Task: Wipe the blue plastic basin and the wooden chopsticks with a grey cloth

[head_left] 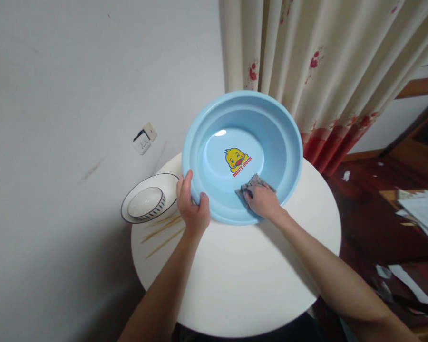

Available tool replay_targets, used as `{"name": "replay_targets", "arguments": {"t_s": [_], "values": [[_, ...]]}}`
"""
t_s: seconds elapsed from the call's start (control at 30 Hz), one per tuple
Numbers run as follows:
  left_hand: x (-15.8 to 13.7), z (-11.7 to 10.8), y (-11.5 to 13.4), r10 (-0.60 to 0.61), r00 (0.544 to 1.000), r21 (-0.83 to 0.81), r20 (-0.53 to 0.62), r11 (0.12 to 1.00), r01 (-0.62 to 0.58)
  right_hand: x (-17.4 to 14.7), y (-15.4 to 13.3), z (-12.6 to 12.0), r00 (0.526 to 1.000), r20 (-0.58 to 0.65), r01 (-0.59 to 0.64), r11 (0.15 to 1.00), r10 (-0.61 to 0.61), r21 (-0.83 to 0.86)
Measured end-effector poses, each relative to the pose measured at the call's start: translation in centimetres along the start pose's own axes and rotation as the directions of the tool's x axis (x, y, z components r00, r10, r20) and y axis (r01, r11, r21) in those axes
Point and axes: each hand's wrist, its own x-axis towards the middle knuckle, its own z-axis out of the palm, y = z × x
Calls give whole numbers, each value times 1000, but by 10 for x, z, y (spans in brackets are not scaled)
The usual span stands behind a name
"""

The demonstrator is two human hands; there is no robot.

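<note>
A light blue plastic basin [281,147] with a yellow duck print on its bottom is tilted toward me over the round white table. At its lower left rim, my left hand [193,204] grips the edge, thumb inside and fingers around the outside. My right hand [263,199] is closed on a grey cloth [255,181], which it presses against the inner wall at the near right of the basin. Part of the cloth is hidden under the fingers.
On the table's [235,280] left stand a white bowl [146,203] and a dark-rimmed oval plate [173,183], with several chopsticks [162,230] near them. Behind are a wall with a socket [141,143] and a flowered curtain [328,71]. Papers [423,213] lie at right.
</note>
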Motion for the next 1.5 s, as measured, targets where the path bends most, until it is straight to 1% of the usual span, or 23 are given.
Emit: {"name": "replay_targets", "arguments": {"t_s": [0.07,0.13,0.2,0.27,0.33,0.37,0.43,0.5,0.57,0.63,0.7,0.8,0.9,1.0,1.1,1.17,1.2,1.27,1.33,1.43,1.5], "values": [[-1,0,-1,-7,1000,4,0,1000,7,-1,-4,1,998,36,55,998,-56,39],[-1,0,-1,-2,1000,-3,-7,1000,2,-3,-9,2,988,69,128,984,-137,127],[-1,0,-1,7,1000,-4,-11,1000,-7,-6,-14,2,968,74,216,944,-240,249],[0,0,0,2,1000,4,-12,1000,-2,-7,-17,2,942,48,294,885,-332,360],[0,0,1,-14,1000,7,-13,1000,14,-8,-18,2,928,26,326,844,-372,425],[0,0,1,-20,1000,5,-13,1000,20,-8,-18,2,928,25,325,839,-372,436],[1,1,2,-27,1000,-6,-11,1000,27,-8,-17,2,936,43,301,860,-348,412],[1,1,1,-27,1000,-18,-14,999,26,-6,-14,2,953,73,255,909,-293,330],[1,1,1,-23,1000,-24,-16,999,22,-5,-11,3,974,79,191,958,-211,212],[1,2,0,-15,1000,-28,-20,1000,14,-4,-7,3,990,44,126,986,-132,108],[1,1,0,-6,1000,-33,-18,999,6,-2,-3,3,997,0,82,995,-82,53],[0,1,-1,-2,1000,-33,-12,999,1,-1,-2,4,997,-6,76,996,-76,36],[0,1,-2,0,1000,-12,-11,1000,0,-1,-3,4,991,30,129,989,-132,64],[0,0,-2,6,1000,-13,-12,1000,-6,-1,-4,4,961,67,250,946,-269,207],[0,0,-1,-6,1000,-26,-15,1000,5,-2,-5,7,901,7,394,824,-434,407],[1,0,-1,-20,1000,-39,-18,999,19,-2,-6,9,878,-42,436,762,-477,479],[1,1,-1,-24,1000,-48,-19,999,23,-3,-7,10,874,-52,442,749,-482,493],[2,1,-1,-27,999,-65,-22,998,25,-4,-8,11,882,-52,434,762,-469,480],[2,1,-1,-34,999,-63,-24,998,33,-5,-9,11,904,-33,399,814,-426,422],[3,1,-3,-50,998,-53,-23,997,49,-6,-8,6,948,23,302,919,-317,254],[3,1,-4,-48,999,-60,-22,997,47,-5,-5,3,970,46,231,964,-239,130]]}}
